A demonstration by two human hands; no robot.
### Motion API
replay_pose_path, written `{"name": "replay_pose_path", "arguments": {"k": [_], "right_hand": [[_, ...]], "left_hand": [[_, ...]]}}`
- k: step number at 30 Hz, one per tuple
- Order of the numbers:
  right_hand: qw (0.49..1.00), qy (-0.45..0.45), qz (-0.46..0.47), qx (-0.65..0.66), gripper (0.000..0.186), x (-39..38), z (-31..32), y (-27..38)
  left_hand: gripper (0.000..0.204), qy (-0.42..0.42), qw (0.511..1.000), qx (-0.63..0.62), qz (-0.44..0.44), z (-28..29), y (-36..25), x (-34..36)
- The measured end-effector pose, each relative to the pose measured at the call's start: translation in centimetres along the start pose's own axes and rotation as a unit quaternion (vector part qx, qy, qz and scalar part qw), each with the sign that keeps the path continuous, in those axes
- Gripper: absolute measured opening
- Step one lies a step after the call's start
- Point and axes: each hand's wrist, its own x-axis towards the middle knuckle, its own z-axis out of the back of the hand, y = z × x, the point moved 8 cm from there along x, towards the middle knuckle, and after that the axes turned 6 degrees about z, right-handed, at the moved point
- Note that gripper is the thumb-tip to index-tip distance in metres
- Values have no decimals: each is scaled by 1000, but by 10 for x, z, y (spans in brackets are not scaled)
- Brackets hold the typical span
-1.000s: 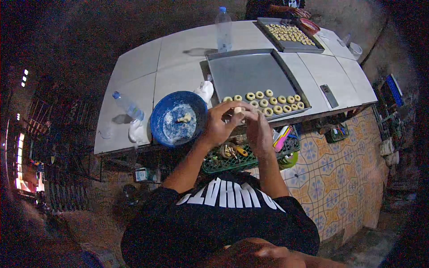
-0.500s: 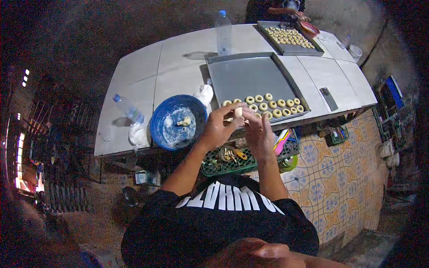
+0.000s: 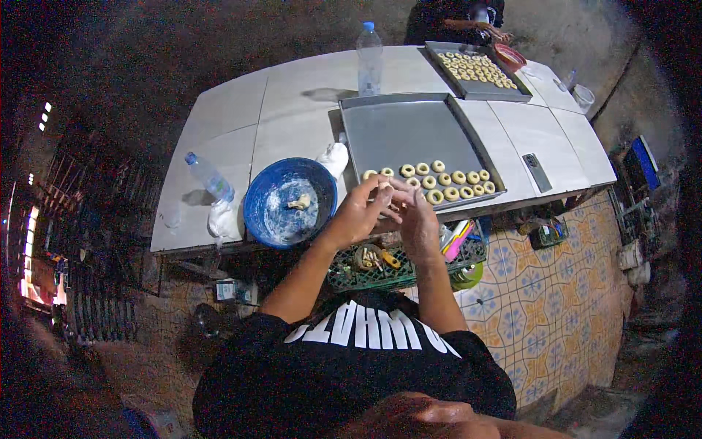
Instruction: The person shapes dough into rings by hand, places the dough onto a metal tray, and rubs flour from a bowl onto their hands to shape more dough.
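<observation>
In front of my chest, above the table's near edge, both hands meet around a small pale piece of dough (image 3: 385, 186). My left hand (image 3: 360, 212) pinches it between thumb and fingers. My right hand (image 3: 418, 228), dusted with flour, curls its fingers against it from the other side; the fingers hide most of the dough. Just beyond my hands, a large grey metal tray (image 3: 406, 124) holds several small dough rings (image 3: 451, 193) in rows along its near side. Left of my hands sits a blue basin (image 3: 257, 212), floury inside, with a lump of dough (image 3: 300, 202) in it.
Plastic bottles (image 3: 370, 62) and white bags (image 3: 334, 158) stand around the basin and tray. A phone (image 3: 537, 172) lies to the right. Across the table, a person (image 3: 468, 22) works by a second tray (image 3: 479, 91) and a red bowl (image 3: 510, 56). Below the edge is a green crate (image 3: 351, 278).
My hands have drawn closer together around the dough, which shows less between the fingers now. My view has shifted slightly. Basin and trays stay in place.
</observation>
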Motion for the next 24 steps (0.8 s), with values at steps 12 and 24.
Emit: {"name": "replay_pose_path", "arguments": {"k": [12,24], "right_hand": [[999,-16,10,48,58,-7,16,1],[930,30,195,-311,40,-16,-8,28]], "left_hand": [[57,16,992,79,-96,8,-24,4],[30,62,994,-76,-43,5,-25,2]]}}
